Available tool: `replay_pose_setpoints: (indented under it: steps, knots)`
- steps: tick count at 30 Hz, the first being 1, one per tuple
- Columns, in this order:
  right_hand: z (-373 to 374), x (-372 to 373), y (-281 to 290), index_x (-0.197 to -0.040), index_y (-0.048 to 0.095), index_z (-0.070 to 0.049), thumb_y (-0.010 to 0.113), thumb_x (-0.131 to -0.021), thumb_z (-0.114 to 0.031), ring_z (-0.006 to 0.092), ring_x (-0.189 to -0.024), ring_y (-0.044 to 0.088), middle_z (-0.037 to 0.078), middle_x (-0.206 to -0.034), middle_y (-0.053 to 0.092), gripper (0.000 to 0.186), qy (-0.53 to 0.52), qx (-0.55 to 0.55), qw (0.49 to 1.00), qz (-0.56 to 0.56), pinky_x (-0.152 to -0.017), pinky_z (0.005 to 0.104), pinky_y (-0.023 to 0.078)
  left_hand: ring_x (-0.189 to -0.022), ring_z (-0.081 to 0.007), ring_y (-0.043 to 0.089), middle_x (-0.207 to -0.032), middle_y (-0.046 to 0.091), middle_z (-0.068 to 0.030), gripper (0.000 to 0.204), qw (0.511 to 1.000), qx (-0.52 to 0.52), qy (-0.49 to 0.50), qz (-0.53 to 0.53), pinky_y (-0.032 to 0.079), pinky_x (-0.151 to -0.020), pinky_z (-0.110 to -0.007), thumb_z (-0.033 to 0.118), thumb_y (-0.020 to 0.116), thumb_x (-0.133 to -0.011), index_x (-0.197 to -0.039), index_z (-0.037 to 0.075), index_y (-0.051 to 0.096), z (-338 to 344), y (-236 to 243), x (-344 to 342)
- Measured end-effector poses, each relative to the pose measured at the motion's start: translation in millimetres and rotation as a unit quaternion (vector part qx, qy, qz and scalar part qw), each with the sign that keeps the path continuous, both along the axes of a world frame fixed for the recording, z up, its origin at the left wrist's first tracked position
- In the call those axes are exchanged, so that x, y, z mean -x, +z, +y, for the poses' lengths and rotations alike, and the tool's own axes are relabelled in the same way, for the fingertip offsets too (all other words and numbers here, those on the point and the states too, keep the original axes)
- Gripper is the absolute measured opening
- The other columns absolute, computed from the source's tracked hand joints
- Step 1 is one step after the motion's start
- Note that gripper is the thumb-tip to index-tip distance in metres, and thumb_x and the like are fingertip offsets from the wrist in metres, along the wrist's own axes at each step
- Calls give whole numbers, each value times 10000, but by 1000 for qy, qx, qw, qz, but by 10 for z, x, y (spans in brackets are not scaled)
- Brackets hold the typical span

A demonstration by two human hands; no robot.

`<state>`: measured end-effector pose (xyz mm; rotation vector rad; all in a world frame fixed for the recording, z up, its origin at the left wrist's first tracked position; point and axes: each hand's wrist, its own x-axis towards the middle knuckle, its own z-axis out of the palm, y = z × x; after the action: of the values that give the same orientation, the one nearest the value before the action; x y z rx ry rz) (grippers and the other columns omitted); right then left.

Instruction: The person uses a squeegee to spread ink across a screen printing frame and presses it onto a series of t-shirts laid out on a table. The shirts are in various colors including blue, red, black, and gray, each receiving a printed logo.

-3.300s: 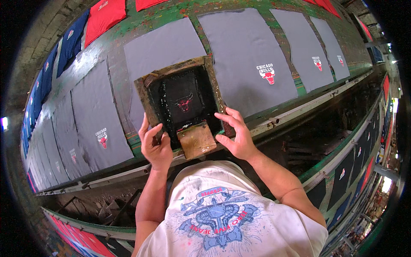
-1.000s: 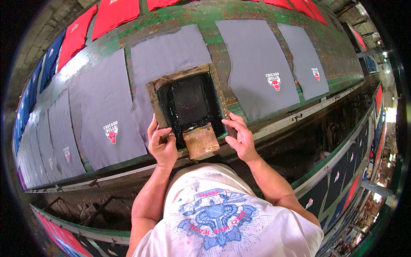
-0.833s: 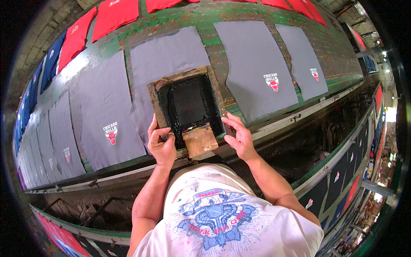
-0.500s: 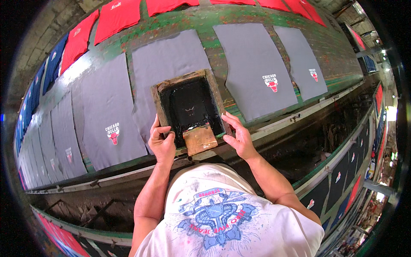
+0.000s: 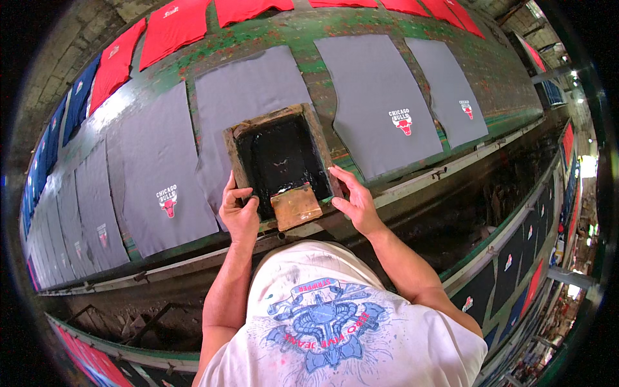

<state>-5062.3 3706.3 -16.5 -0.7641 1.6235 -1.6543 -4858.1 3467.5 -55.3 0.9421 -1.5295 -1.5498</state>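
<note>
A wooden-framed printing screen (image 5: pixel 278 145) with dark ink across its mesh lies over a grey fabric panel (image 5: pixel 253 80) on the long table. My left hand (image 5: pixel 240 211) grips the frame's lower left side, thumb and fingers closed on the wood. On the opposite side, my right hand (image 5: pixel 353 200) holds the frame's lower right edge between thumb and fingers. A squeegee (image 5: pixel 296 208) with a worn brown wooden board leans inside the screen at its near end, between my hands. Whatever print lies beneath the screen is hidden.
Grey panels printed with a red and white bull's head lie left (image 5: pixel 161 168) and right (image 5: pixel 387 106). Red fabric pieces (image 5: pixel 173 32) line the far side. A metal rail (image 5: pixel 419 187) runs along the near table edge. Another table with dark pieces (image 5: pixel 509 261) stands at right.
The view has shifted slightly, so the whole scene sits a little further left. Both hands keep their hold on the screen frame, and the squeegee stays in its place.
</note>
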Motion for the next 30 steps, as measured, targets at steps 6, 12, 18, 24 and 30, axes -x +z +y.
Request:
replay_pose_setpoints:
  steps: [6, 12, 18, 24, 30]
  knots:
    - [36, 14, 56, -1615, 604, -35, 784, -995, -96, 283, -1539, 548, 155, -1693, 553, 648, -61, -31, 997, 48, -1271, 444, 445, -1430, -227, 639, -1730, 553, -241, 236, 1000, -16, -3, 3, 479, -1159, -341, -190, 696, -828, -971, -4, 728, -4, 11, -13]
    - [112, -47, 264, -1477, 707, -36, 781, -970, -54, 300, -1470, 622, 149, -1590, 660, 513, -133, -49, 975, 174, -1238, 444, 486, -1349, -187, 677, -1729, 553, -237, 225, 1000, -4, -4, 4, 512, -1055, -299, -167, 710, -833, -974, 5, 739, -13, 9, -9]
    - [156, -335, 531, -1371, 765, -22, 778, -945, -13, 349, -1375, 690, 175, -1448, 751, 426, -133, -67, 943, 297, -1209, 458, 513, -1378, -201, 673, -1713, 565, -252, 186, 1000, 19, 1, -7, 517, -1065, -313, -105, 735, -832, -948, 40, 754, -10, -34, -3]
    - [30, -681, 759, -1350, 765, -62, 844, -923, -79, 383, -1371, 659, 152, -1459, 715, 435, 9, -81, 880, 467, -1190, 508, 531, -1522, -346, 592, -1671, 601, -275, 155, 997, 72, 7, -35, 420, -1265, -437, -55, 749, -809, -921, 51, 762, -14, -67, 7]
    - [-297, -691, 607, -1347, 766, -73, 850, -873, -61, 366, -1388, 637, 133, -1451, 698, 481, 78, -120, 806, 575, -1209, 504, 508, -1586, -353, 550, -1692, 573, -289, 145, 997, 56, 3, -44, 408, -1280, -443, -58, 768, -820, -937, 29, 770, -4, -105, 15]
